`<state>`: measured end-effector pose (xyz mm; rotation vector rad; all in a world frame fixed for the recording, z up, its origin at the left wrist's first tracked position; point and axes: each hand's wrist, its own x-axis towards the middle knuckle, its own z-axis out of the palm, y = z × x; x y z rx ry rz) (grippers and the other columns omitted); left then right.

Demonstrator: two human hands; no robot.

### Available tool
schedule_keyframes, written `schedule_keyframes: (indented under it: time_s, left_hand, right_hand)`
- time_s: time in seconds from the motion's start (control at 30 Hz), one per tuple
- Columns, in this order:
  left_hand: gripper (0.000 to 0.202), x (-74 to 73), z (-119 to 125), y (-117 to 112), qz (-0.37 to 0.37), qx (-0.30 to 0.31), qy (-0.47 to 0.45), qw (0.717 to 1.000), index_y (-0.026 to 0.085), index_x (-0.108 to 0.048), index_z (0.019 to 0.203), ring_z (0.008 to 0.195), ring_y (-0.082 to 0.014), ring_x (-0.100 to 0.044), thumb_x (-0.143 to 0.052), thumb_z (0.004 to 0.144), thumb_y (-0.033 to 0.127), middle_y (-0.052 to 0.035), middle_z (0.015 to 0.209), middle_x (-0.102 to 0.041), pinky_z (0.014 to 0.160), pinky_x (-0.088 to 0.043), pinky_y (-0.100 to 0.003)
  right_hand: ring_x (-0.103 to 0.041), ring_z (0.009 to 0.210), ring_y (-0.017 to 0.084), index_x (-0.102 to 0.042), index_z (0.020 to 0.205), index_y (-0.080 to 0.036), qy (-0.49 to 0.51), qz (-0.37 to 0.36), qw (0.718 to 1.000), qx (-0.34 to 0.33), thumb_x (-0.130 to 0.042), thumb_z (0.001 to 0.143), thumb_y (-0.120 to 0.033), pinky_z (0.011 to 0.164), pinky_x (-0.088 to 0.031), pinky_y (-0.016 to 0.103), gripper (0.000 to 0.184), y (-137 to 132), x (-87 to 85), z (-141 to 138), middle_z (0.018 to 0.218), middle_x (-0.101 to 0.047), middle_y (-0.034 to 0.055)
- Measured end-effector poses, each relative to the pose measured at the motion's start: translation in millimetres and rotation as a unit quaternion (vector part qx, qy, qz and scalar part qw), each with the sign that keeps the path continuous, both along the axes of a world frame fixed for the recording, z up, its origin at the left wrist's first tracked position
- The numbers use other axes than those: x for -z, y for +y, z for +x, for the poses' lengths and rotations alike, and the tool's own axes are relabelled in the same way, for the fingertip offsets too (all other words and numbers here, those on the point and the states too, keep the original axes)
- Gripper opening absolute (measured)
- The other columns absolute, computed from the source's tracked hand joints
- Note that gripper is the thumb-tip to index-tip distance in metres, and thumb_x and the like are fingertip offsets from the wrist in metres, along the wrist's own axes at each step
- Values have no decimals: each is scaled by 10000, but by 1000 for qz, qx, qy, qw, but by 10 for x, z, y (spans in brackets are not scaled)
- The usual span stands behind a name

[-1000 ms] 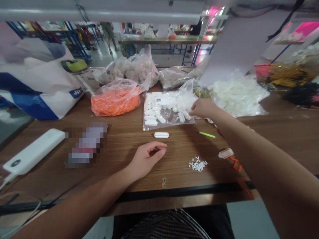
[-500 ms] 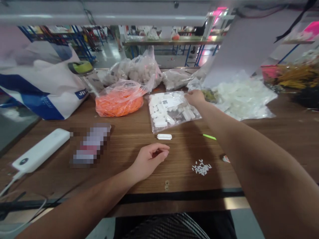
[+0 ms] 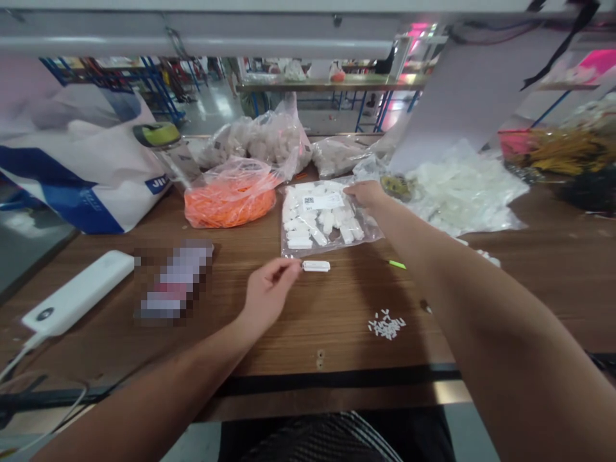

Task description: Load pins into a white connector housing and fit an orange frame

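My left hand (image 3: pixel 270 290) is closed in a pinch, its thumb and fingertips at the left end of a small white plastic casing (image 3: pixel 316 265) lying on the table. My right hand (image 3: pixel 366 194) reaches forward and grips the upper right corner of a clear plastic bag (image 3: pixel 299 226). Inside this bag are many white plastic pieces under a white label with a square code. A heap of tiny white sticks (image 3: pixel 387 326) lies nearer to me. Between the heap and the bag rests a short bright green strip (image 3: pixel 397 264).
On the left are a white power bank (image 3: pixel 79 292) with a cable, a blurred-out phone (image 3: pixel 178 279) and a large white-and-blue bag (image 3: pixel 96 167). A bag of orange strips (image 3: pixel 231 199), other filled bags and a bag of translucent pieces (image 3: pixel 471 189) stand behind.
My left hand has moved left and forward to the casing's left end. The clear bag has shifted slightly left and turned straighter, with my right hand still at its corner.
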<state>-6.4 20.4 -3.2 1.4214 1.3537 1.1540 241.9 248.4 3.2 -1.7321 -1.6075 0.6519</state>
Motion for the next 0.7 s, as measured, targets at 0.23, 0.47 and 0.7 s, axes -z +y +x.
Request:
schedule_keyframes:
  time_s: [0.23,0.47,0.7]
  left_hand:
    - [214,-277,-282,988,-155,-91,-20,984,160,-642,1023,907,-222,-669,-602,885,319,-144,1187,-658,632,-519,-269]
    - [265,-247,74,1606,-236,-42,-57,969,113,-632,1050,835,-210,-660,-592,924,342,-137,1046,-661,629,-540,-300]
    - [105,-156,147,1708,-97,-28,-146,984,121,-665,907,817,-150,-663,-667,854,212,-45,902,-696,777,-535,-269]
  right_hand:
    - [-624,1028,220,-563,1239,-169,234,-47,971,-33,-589,935,-351,854,-541,433,355,-186,-66,-85,1233,-596,92]
    - [-632,651,134,-639,854,-144,353,-8,935,-33,-642,792,-136,593,-522,261,62,-241,-114,-114,729,-658,16]
    - [-593,628,88,-578,757,-195,391,44,919,-25,-602,715,-107,574,-473,210,101,-272,-191,102,732,-639,-36]
